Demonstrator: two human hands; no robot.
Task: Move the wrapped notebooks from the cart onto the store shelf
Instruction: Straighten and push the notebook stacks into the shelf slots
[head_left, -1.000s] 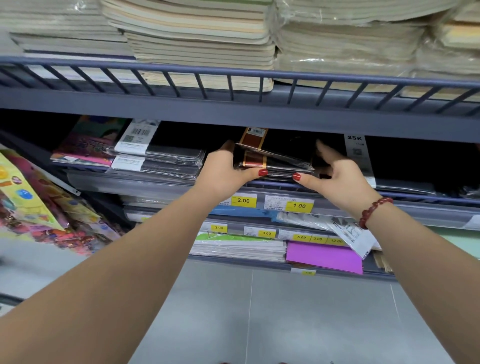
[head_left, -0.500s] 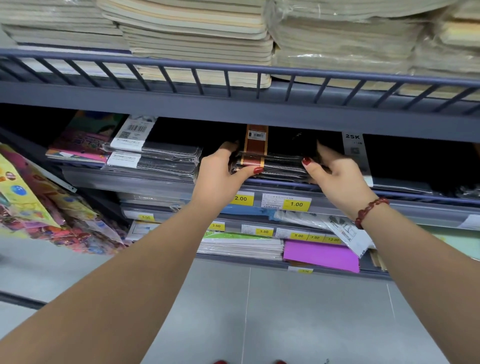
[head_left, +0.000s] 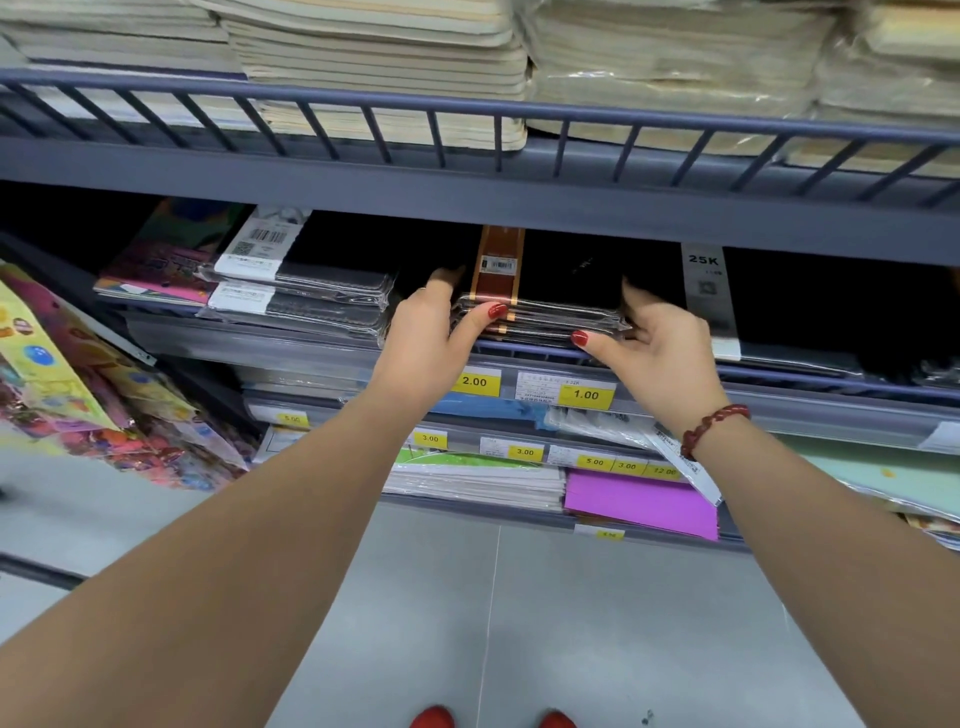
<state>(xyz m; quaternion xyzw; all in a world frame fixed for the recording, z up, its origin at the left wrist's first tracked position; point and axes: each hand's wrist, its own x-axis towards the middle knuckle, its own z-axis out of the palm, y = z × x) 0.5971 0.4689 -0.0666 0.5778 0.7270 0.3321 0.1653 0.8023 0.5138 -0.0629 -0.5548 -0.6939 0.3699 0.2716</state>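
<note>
A small stack of black notebooks with brown bands (head_left: 545, 306), wrapped in clear plastic, lies flat on the middle store shelf (head_left: 805, 387). My left hand (head_left: 431, 338) clasps the stack's left end, thumb on its front edge and fingers reaching behind. At the right end, my right hand (head_left: 660, 343) grips the same stack, thumb under the front corner. The stack's back part is dark and hard to see. No cart is in view.
Wrapped grey-black notebooks (head_left: 306, 296) lie left of the stack, and a "25K" labelled pack (head_left: 709, 306) right of it. A railed upper shelf (head_left: 478, 111) overhangs, loaded with cream notebooks. Price tags, paper pads and a purple sheet (head_left: 641, 501) fill lower shelves. Colourful packs (head_left: 67, 395) hang left.
The stack was tilted up at its front and now lies flat and pushed further in on the shelf. Both hands have followed it inward, still gripping its ends.
</note>
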